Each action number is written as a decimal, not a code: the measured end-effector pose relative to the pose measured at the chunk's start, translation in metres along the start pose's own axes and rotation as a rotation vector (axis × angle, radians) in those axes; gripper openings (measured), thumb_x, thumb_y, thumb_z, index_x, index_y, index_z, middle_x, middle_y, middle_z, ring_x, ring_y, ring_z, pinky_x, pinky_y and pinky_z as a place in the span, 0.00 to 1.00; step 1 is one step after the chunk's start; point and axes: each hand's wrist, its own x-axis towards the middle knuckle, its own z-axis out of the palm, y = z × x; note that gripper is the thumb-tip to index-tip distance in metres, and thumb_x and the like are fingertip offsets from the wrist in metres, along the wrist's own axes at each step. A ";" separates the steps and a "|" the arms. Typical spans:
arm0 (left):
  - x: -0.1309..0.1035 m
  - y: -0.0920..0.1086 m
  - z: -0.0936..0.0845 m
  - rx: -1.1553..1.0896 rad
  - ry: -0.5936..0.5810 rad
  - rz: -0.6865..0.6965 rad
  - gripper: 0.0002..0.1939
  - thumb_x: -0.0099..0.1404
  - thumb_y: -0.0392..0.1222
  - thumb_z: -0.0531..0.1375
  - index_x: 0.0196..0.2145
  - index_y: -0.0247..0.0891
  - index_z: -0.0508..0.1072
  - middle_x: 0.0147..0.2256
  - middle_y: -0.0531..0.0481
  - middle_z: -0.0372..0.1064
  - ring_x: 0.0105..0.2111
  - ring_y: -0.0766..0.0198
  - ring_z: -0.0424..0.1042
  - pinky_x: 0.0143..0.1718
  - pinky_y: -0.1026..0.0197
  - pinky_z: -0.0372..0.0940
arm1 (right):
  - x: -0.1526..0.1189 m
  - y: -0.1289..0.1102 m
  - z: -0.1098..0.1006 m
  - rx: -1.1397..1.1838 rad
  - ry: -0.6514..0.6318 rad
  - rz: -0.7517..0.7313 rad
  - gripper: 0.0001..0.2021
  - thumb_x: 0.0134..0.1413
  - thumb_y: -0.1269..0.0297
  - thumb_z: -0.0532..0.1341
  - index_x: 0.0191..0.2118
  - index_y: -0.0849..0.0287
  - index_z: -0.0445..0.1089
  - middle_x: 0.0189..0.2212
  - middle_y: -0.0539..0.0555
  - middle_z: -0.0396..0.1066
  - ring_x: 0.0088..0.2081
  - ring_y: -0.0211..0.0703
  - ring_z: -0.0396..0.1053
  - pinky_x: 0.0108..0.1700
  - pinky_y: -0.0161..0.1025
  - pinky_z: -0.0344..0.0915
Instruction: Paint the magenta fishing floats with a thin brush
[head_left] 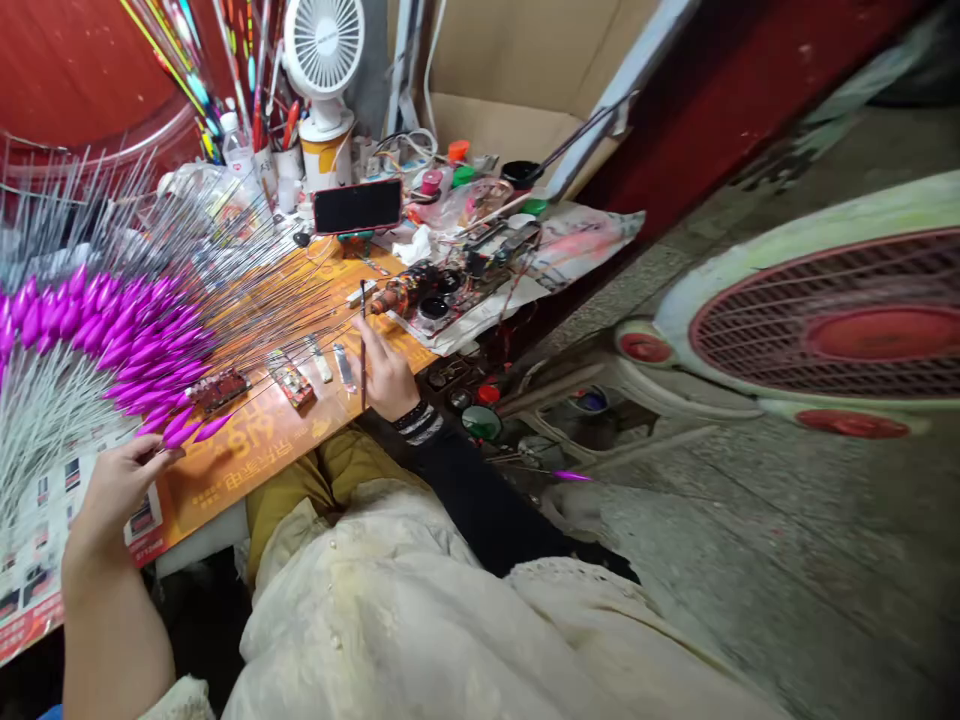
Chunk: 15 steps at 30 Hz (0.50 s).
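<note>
My left hand [124, 480] is at the near left of the table, its thumb and finger pinched at the end of a purple fishing float [180, 430]. Beside it, a large bunch of purple fishing floats [150, 335] with thin stems fans out over the left side. My right hand [386, 372], below a dark sleeve with a striped cuff, holds a thin dark paintbrush [363, 350] roughly upright near the table's front edge. Between my hands lie a red and white box [290, 378], a dark red block [217, 390] and small flat pieces [345, 367].
A phone [358, 207] stands on the orange tabletop [247, 445], with a small white fan [325, 40] behind it. Small black pots [433, 308] and paint-stained clutter sit at the right. A large floor fan [840, 320] stands right of the table.
</note>
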 end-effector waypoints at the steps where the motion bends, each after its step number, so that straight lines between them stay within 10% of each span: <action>1: 0.000 0.002 0.001 -0.034 -0.025 -0.009 0.19 0.58 0.58 0.60 0.24 0.39 0.71 0.25 0.53 0.72 0.29 0.61 0.70 0.30 0.64 0.61 | -0.001 -0.001 0.000 0.006 0.014 -0.005 0.28 0.72 0.63 0.51 0.73 0.63 0.50 0.66 0.65 0.65 0.66 0.52 0.66 0.66 0.50 0.68; 9: -0.003 0.002 0.009 -0.187 -0.064 -0.003 0.16 0.58 0.51 0.60 0.22 0.38 0.66 0.22 0.55 0.61 0.27 0.66 0.61 0.30 0.64 0.55 | -0.049 -0.038 0.004 0.204 0.341 -0.108 0.22 0.69 0.71 0.53 0.65 0.56 0.66 0.46 0.58 0.80 0.46 0.46 0.79 0.51 0.44 0.77; 15: -0.004 -0.001 0.013 -0.181 -0.030 0.048 0.16 0.59 0.49 0.61 0.20 0.38 0.64 0.21 0.55 0.57 0.25 0.68 0.56 0.28 0.64 0.51 | -0.078 -0.085 0.027 0.377 0.050 -0.453 0.26 0.67 0.71 0.54 0.69 0.61 0.60 0.45 0.63 0.79 0.48 0.49 0.78 0.48 0.47 0.78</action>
